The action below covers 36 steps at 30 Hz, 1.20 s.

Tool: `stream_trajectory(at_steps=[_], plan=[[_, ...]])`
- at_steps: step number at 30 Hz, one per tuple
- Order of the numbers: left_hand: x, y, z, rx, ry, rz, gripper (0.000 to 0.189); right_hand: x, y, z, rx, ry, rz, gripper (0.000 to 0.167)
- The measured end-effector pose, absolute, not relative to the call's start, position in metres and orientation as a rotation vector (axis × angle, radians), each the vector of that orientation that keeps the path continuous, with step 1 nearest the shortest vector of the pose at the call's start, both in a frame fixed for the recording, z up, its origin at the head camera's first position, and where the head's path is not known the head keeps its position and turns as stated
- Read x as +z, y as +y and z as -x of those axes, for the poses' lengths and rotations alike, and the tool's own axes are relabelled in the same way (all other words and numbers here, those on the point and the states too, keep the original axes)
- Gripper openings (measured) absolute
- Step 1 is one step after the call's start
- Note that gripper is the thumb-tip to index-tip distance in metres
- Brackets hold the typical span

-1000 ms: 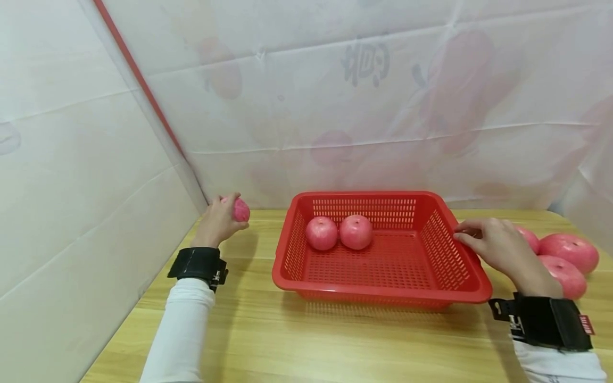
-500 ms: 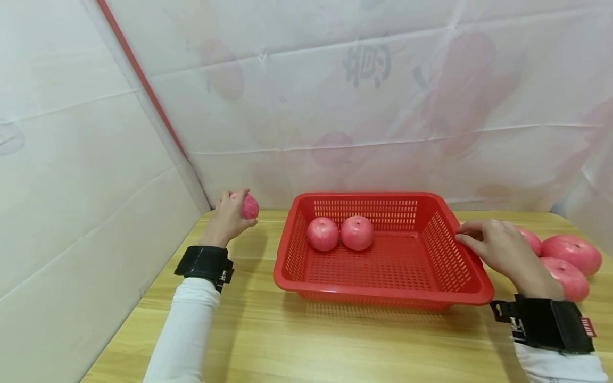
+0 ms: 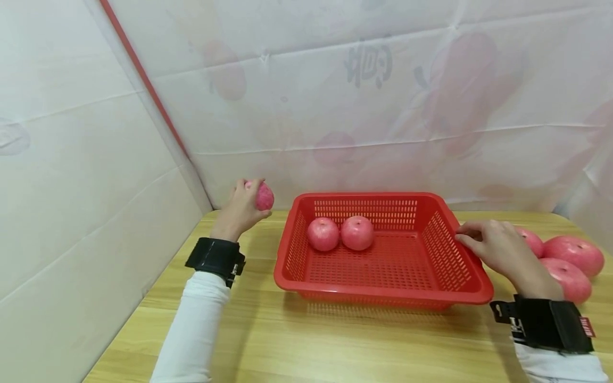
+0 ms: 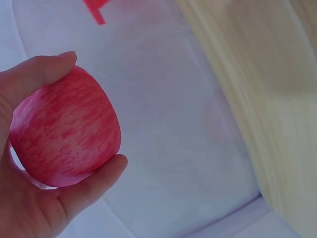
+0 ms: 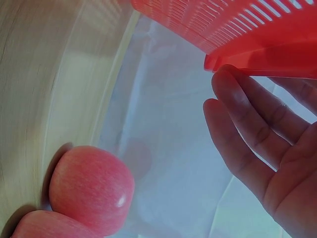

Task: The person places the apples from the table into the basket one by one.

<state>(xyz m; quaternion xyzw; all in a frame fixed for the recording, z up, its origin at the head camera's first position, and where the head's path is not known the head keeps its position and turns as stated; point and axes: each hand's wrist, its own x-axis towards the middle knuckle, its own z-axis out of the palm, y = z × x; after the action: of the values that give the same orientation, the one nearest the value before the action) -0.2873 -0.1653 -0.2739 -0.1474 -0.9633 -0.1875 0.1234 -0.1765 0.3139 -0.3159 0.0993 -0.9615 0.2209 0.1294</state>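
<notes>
My left hand holds a pink-red apple in the air to the left of the red plastic basket. In the left wrist view, thumb and fingers curl round the streaked apple from both sides. Two more apples, a left one and a right one, sit side by side in the basket's left rear part. At the basket's right rim, my right hand grips the edge. In the right wrist view its fingertips touch the rim from outside; the thumb is hidden there.
Several apples lie on the wooden table right of the basket, partly behind my right hand. A pale printed sheet forms a wall at the back, and another sheet stands along the left side.
My left hand has carried the apple rightward and slightly upward, closer to the basket. The right hand has stayed at the rim, and the basket with its two apples has hardly shifted.
</notes>
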Motion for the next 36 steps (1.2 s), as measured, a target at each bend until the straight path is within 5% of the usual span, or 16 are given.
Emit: stream_trajectory(at_steps=[36], plan=[[-0.26, -0.107, 0.289, -0.616, -2.796, 0.609, 0.08, -0.316, 0.316, 0.178, 0.617, -2.783, -0.306, 0.015]])
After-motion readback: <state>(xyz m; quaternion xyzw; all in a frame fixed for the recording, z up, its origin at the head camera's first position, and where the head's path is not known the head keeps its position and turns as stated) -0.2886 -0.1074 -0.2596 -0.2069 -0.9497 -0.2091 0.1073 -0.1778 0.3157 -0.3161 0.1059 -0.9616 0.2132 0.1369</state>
